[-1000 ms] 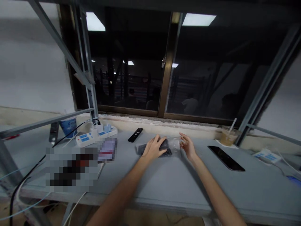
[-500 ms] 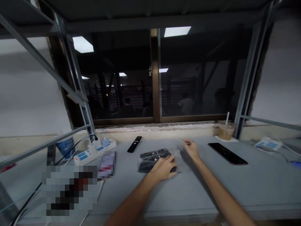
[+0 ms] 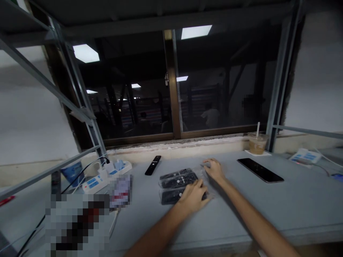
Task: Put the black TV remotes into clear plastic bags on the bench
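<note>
Several black remote controls in clear plastic sleeves lie side by side on the grey table. My left hand (image 3: 194,195) grips the right end of the nearest wrapped remote control (image 3: 170,196), its fingers over the top and hiding that end. Just beyond it is another wrapped remote control (image 3: 179,180), with a further one (image 3: 174,174) partly behind. My right hand (image 3: 215,170) is by the right ends of the sleeves, fingers bent and apart, close to the loose plastic. Whether its fingertips touch the plastic is unclear.
An unwrapped remote control (image 3: 153,165) lies at the back. Left are a white power strip (image 3: 98,182) with cables and a blue cup (image 3: 71,174). A black phone (image 3: 259,170) and an iced drink (image 3: 257,144) are right. Metal posts (image 3: 281,78) flank the window.
My left hand has come slightly nearer and right with the closest wrapped remote control, which now lies apart from the others. My right hand's fingers have loosened from a pinch. The view has shifted.
</note>
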`<state>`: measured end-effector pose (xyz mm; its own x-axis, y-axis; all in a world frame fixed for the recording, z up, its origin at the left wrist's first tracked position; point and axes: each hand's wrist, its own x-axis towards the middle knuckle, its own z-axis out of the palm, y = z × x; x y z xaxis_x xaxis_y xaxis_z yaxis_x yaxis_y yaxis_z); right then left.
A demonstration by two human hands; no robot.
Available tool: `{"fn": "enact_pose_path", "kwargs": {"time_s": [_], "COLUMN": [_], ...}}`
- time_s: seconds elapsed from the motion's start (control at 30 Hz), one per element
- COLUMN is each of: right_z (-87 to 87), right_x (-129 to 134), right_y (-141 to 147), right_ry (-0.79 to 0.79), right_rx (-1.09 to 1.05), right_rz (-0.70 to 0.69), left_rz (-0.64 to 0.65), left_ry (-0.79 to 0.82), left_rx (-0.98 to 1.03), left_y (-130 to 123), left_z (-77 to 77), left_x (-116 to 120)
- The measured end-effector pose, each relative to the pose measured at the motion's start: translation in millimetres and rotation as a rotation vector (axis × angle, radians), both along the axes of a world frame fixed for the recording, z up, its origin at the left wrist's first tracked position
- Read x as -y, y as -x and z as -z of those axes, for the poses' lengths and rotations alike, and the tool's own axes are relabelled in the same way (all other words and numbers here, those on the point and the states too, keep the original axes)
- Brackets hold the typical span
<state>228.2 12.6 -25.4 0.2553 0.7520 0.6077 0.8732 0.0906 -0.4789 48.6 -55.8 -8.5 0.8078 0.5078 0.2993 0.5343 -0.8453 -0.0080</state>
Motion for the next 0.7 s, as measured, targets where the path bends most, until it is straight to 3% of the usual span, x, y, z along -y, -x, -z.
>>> {"fn": "enact_pose_path", "kwargs": {"time_s": [0.17,0.3,0.37,0.5,0.6,0.7], "right_z": [-13.4,-14.1,-10.6,-3.0,-1.8,-3.3], "right_x": [6.6,12.0,12.2,8.7,6.0,3.7], "right_y": [10.5,16.3,17.6,20.0,19.5,13.0], "right_ry": [-0.074,0.080,0.142,0.158,0.129,0.081], "right_rx": [-0.066,-0.132,-0.180,-0.208,-0.184,-0.149], "right_rz": [-0.190,-0.257,-0.368,-0.573,-0.575,-0.480], "left_rz": [-0.039,-0.002,0.015,-0.096,-0.221,-0.350], "left_ry": [-0.049,0.015,0.049,0.193,0.371,0.506], "left_rx": [0.063,0.147,0.166,0.148,0.029,-0.085], "left_y": [-1.6,1.6,5.8,21.0,33.7,40.6], "left_z": [4.6,-0.3,-5.6,-15.0,-18.7,-21.0], "left_x": [-4.9,-7.0,-6.6,-9.2,-14.9,-19.7]}}
